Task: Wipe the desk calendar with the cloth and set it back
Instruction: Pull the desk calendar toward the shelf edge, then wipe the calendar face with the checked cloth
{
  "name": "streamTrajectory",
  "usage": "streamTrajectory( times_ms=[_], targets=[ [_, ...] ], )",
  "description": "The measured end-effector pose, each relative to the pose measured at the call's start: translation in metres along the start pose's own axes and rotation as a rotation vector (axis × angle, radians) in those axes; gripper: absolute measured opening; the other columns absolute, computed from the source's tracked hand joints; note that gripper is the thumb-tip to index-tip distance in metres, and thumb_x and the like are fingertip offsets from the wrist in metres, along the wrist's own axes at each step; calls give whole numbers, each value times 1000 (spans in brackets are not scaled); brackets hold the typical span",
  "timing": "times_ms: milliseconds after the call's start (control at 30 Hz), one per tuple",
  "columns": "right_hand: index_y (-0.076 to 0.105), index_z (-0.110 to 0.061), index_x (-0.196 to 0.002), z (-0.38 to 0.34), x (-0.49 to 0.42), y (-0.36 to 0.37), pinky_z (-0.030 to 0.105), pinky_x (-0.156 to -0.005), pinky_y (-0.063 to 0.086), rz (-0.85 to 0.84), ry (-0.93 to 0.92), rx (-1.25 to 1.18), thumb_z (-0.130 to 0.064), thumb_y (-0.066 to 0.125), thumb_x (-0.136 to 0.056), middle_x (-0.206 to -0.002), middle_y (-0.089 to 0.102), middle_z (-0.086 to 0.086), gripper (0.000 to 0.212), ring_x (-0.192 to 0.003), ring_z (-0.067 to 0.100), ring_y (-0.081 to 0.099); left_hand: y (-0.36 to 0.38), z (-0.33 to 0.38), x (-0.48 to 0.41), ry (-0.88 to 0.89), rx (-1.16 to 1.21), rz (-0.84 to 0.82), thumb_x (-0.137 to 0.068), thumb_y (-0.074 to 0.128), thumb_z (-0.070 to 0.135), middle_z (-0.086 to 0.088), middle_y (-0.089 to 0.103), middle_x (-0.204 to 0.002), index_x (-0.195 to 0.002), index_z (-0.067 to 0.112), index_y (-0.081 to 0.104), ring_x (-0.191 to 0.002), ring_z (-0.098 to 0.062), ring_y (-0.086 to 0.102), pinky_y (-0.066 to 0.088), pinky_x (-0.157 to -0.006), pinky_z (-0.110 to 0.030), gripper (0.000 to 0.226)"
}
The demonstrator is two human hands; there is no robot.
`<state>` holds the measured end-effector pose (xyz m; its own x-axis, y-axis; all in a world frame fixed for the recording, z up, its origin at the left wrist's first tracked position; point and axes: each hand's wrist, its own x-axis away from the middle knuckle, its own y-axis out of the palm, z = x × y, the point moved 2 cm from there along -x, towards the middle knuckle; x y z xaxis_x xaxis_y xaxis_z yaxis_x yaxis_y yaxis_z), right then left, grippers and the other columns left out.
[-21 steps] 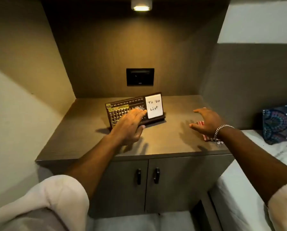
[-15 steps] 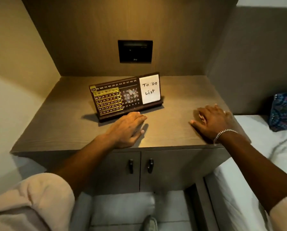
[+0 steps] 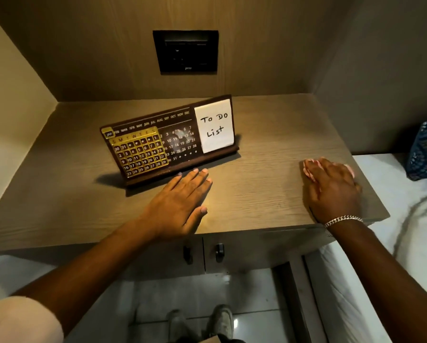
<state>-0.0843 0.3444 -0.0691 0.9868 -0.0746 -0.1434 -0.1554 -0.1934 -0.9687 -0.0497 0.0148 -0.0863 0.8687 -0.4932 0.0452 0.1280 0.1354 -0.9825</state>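
Note:
A dark brown desk calendar with a gold date grid and a white "To Do List" note stands tilted on the wooden cabinet top. My left hand lies flat on the top just in front of the calendar's base, fingers together and holding nothing, with the fingertips close to the base. My right hand rests palm down on a red-and-white cloth near the right edge; only the cloth's edges show beyond the fingers.
A black switch panel sits on the back wall. Niche walls close in the left and right sides. A bed with a white sheet and a patterned blue pillow lies to the right. Cabinet doors with two handles are below.
My left hand came off the calendar face and settled flat in front of it. My right hand dropped onto the cloth. The camera tilted downward.

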Motion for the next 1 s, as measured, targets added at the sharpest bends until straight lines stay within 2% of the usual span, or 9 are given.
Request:
streamTrajectory(
  times_ms=[133,267,333,467,533,600,767,867,1000],
  targets=[
    [58,-15,-130,-13,1,1,59,-107,35,65,28,-22,-30,43,-94,-138,56,17,42,-126,42,49,-12,-1,-4,5,-1,-165,-88,11,60,-2,-10,-162,-152,22,-4,-148,-18,-14,-1,-122,-44,76],
    [59,-10,-128,-40,6,1,57,-100,45,177,-17,-97,-13,60,-88,-130,61,23,40,-116,44,58,-49,-11,-5,130,35,-294,-83,4,75,2,-8,-163,-152,23,-5,-147,-11,-18,-1,-122,-38,87],
    [57,-13,-130,-60,11,0,52,-96,47,199,-22,-164,-9,66,-84,-130,61,21,47,-116,41,59,-74,-11,0,206,100,-311,-89,13,68,6,-5,-163,-152,26,-1,-147,-5,-15,2,-122,-34,77],
    [59,-14,-130,-110,17,-9,35,-102,47,328,-47,-391,-9,67,-84,-129,64,11,46,-117,23,61,-126,-23,4,407,195,-117,-95,28,54,7,14,-162,-152,24,18,-149,-1,0,12,-120,-30,65],
    [61,-12,-127,-137,24,-16,20,-99,46,413,-19,-556,-9,67,-84,-124,66,4,43,-110,11,63,-145,-44,-5,488,194,19,-96,36,45,-2,24,-160,-149,16,29,-150,-11,8,17,-121,-38,61],
    [61,-10,-127,-157,29,-18,12,-92,48,425,38,-755,-13,67,-86,-121,65,-1,41,-103,2,64,-158,-69,-22,501,178,99,-95,42,41,-9,23,-160,-148,10,30,-151,-21,6,14,-121,-47,63],
    [64,-16,-122,-187,30,-13,35,-84,59,243,306,-1337,-16,66,-88,-114,71,2,34,-103,15,69,-157,-116,-62,412,98,-72,-92,32,52,-3,-7,-164,-154,18,2,-149,-12,-14,-2,-122,-39,77],
    [68,-19,-116,-198,27,-5,44,-81,59,155,371,-1534,-16,66,-87,-108,74,6,29,-99,23,72,-149,-130,-69,402,42,-187,-90,28,56,2,-17,-162,-152,22,-10,-146,-5,-21,-2,-122,-37,80],
    [67,-15,-116,-210,22,5,46,-85,57,73,391,-1690,-13,66,-86,-109,74,9,30,-101,25,71,-152,-126,-69,434,-8,-199,-86,28,65,2,-22,-161,-151,22,-16,-146,-5,-22,-4,-121,-35,90]
  ],
)
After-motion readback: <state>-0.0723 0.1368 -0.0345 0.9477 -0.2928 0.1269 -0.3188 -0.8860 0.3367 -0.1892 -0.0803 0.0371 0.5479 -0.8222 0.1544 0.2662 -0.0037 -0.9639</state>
